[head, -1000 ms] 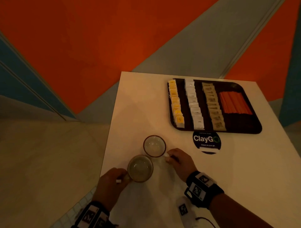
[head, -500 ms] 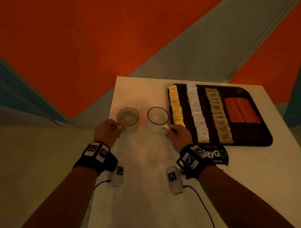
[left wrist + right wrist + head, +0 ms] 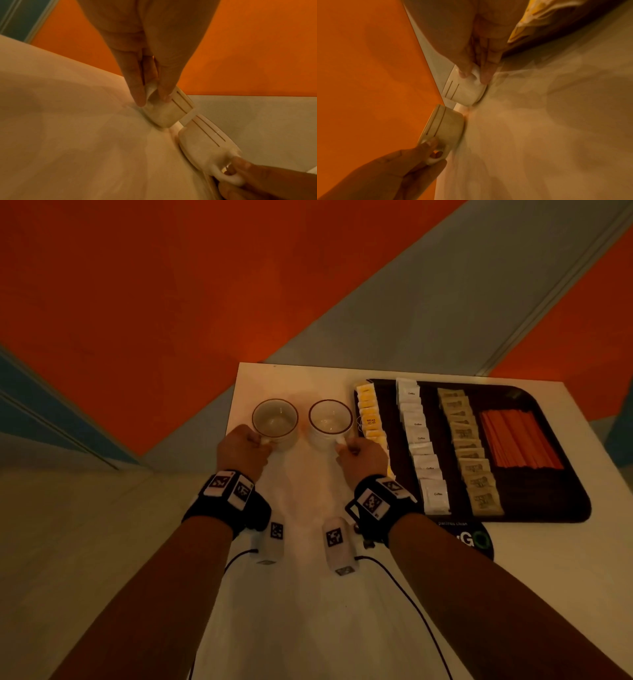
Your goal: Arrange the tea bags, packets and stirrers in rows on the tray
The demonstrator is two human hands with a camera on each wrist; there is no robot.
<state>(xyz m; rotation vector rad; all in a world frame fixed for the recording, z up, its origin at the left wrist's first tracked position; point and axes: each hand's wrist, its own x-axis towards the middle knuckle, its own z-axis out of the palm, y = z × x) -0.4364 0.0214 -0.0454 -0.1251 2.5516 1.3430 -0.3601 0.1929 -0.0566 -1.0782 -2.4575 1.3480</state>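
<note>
The white table (image 3: pixel 308 594) fills the lower middle of the head view, its far edge against an orange and grey floor. On its far right part, toward 1 o'clock from the hands, lies the dark tray (image 3: pixel 555 508). Four rows run along the tray from far to near: yellow tea bags (image 3: pixel 369 416) at its left edge, then white packets (image 3: pixel 419 440) marked "Coffee", then tan packets (image 3: pixel 469 453), and at the right the orange stirrers (image 3: pixel 517 436) laid side by side in one block. A round dark sticker (image 3: pixel 476 542) sits on the table just at the tray's near edge, partly hidden by the right forearm.

At 12 o'clock from the hands two white cups stand upright on the table, side by side and apart (each has thin dark lines under the rim). The left cup (image 3: pixel 275 422) is near the table's left edge; the right cup (image 3: pixel 329 422) is just beside the tea bag row.

The left hand (image 3: pixel 241 451) has its grip closed on the left cup's handle (image 3: pixel 150 88), pinched between thumb and finger. The right hand (image 3: pixel 359 457) pinches the right cup's handle (image 3: pixel 475 75) the same way. Both wrists wear black bands with square markers.
</note>
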